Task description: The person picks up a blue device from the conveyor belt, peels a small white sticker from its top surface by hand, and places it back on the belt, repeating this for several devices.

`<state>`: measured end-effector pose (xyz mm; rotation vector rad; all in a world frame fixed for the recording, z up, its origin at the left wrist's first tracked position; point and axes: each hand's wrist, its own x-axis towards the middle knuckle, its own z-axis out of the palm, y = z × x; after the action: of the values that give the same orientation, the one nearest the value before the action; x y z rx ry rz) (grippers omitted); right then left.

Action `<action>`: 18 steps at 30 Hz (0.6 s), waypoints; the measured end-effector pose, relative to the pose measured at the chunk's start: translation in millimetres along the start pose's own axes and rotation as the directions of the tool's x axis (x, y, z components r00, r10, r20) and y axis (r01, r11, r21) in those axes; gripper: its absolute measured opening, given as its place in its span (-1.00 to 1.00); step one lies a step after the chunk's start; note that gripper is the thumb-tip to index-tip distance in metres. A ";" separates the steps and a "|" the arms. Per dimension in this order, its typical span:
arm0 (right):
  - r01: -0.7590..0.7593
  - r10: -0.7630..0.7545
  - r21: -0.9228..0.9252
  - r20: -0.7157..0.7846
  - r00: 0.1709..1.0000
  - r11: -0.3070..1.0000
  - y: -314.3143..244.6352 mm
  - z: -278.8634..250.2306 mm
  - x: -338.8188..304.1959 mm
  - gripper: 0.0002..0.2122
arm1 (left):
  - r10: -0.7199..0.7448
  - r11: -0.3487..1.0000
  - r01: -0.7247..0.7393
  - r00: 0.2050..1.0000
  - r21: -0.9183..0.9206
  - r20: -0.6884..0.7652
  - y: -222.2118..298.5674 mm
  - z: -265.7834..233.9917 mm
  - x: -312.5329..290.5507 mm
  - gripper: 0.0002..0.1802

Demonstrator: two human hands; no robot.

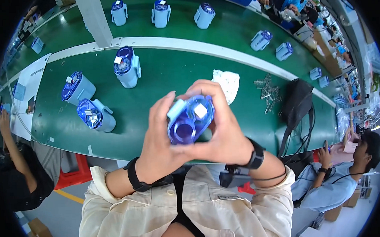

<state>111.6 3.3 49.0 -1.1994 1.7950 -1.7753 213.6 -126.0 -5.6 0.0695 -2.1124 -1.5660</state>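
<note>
Between my two hands is a light-blue jug (185, 132) with a see-through dark-blue lid, seen from above; a small white square sits on the lid. My left hand (158, 139) is wrapped round its left side, near the pale-blue handle. Fingers of my right hand (225, 131) curl round the far and right sides, while the thumbs meet at the near side. The hands hide most of the jug's body. To the left on the green table stand similar jugs: one upright (128, 74), one tilted in view (79, 90), and one nearer me (102, 118).
A white cloth (227, 85) lies beyond my right hand, with a heap of small metal parts (268, 93) and a black bag (297, 101) farther right. Past a white rail (161, 42), more jugs (161, 16) stand on a green surface. People sit at both sides.
</note>
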 end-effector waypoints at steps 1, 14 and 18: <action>-0.070 0.071 -0.016 0.055 0.996 0.997 0.6 -9.4 13.2 -0.29 | 0.057 0.996 -0.056 0.998 0.072 -0.005 4.5 0.8 4.5 0.12; -0.381 -0.002 -0.619 -0.526 0.851 0.687 148.3 -250.7 188.7 -0.13 | 0.139 0.990 -0.140 0.990 -0.004 -0.027 0.8 -18.7 22.3 0.06; -0.279 -0.114 -0.826 -0.377 0.919 0.490 133.0 -229.1 208.8 -0.08 | 0.128 0.991 -0.129 0.992 -0.027 -0.012 2.0 -22.5 19.4 0.01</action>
<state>-223.8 -24.1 25.3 -1.0136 3.1604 -0.9896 206.6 -151.6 7.9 -0.0668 -2.0438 -1.5156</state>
